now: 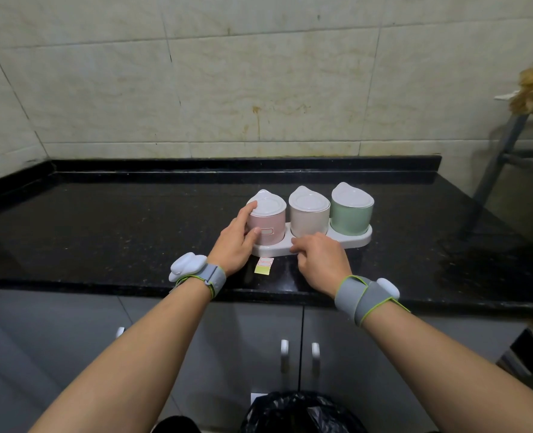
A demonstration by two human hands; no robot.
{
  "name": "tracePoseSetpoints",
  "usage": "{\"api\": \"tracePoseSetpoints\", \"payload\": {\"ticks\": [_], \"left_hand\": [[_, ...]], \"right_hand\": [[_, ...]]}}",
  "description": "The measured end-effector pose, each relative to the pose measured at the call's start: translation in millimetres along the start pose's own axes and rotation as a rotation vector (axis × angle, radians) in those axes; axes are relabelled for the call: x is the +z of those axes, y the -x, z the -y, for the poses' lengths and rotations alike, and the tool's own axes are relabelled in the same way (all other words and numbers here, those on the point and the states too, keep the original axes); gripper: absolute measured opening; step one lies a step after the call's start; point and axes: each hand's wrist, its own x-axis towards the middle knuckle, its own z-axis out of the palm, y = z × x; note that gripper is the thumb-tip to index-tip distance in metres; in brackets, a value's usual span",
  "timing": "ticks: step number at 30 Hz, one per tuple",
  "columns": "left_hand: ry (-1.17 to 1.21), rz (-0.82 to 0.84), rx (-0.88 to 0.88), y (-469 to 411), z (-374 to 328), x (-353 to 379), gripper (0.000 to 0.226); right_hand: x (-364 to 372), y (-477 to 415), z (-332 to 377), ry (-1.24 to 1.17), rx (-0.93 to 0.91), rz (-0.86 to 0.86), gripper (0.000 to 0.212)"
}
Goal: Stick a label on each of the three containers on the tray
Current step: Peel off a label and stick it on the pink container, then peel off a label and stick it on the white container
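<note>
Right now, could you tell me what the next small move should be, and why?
Probably reach the right hand to the label strip on the counter: the pink container already bears a label, while the white container and green container look bare.

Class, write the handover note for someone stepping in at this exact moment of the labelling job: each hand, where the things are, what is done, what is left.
Left hand: wrapped round the pink container, thumb by its label.
Right hand: fingers curled, resting at the front edge of the tray below the white container; holds nothing that shows.
Things: pink, white and green container stand lidded in the tray on the black counter. A label strip lies on the counter just in front of the tray.
Done: pink carries a label.
Left: white and green show no label; label both.
</note>
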Motion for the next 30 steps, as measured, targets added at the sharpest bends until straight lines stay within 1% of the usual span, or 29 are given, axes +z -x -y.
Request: {"api": "tracePoseSetpoints", "payload": {"ticks": [6, 8, 10, 11, 12, 14, 15, 19, 21, 27, 30], "left_hand": [[0.023, -0.02, -0.02, 2.2, -0.7, 1.6, 0.06], [0.036, -0.103, -0.071, 4.5, -0.3, 4.1, 0.062], [0.009, -0.248, -0.14, 8.0, 2.1, 6.1, 0.053], [-0.015, -0.305, -0.169, 10.0, 2.6, 6.6, 0.043], [-0.037, -0.328, -0.199, 12.2, 2.6, 7.2, 0.032], [-0.072, -0.274, -0.266, 16.2, 1.1, 7.5, 0.018], [-0.08, -0.221, -0.295, 17.4, 0.3, 7.7, 0.019], [-0.129, -0.003, -0.369, 16.7, -7.3, 6.6, 0.047], [-0.185, 0.07, -0.381, 15.3, -11.1, 4.7, 0.051], [-0.156, 0.133, -0.401, 14.3, -12.3, 0.7, 0.042], [-0.126, 0.129, -0.401, 15.2, -12.2, -0.7, 0.028]], "right_hand": [[0.8, 2.2, -1.6, -0.035, -0.011, -0.015, 0.03], [2.2, 4.5, -3.7, -0.065, -0.021, -0.03, 0.031], [5.2, 7.4, -5.7, -0.108, -0.033, -0.052, 0.031], [6.2, 8.2, -6.5, -0.128, -0.039, -0.067, 0.031], [6.8, 8.5, -7.2, -0.143, -0.043, -0.08, 0.03], [7.8, 8.4, -7.6, -0.16, -0.043, -0.091, 0.03], [8.0, 8.2, -7.8, -0.162, -0.044, -0.093, 0.03], [8.5, 8.6, -9.0, -0.161, -0.045, -0.092, 0.03], [8.5, 8.9, -9.4, -0.166, -0.045, -0.093, 0.03], [10.2, 8.6, -10.5, -0.189, -0.052, -0.099, 0.028], [11.0, 8.4, -11.2, -0.196, -0.053, -0.105, 0.028]]}}
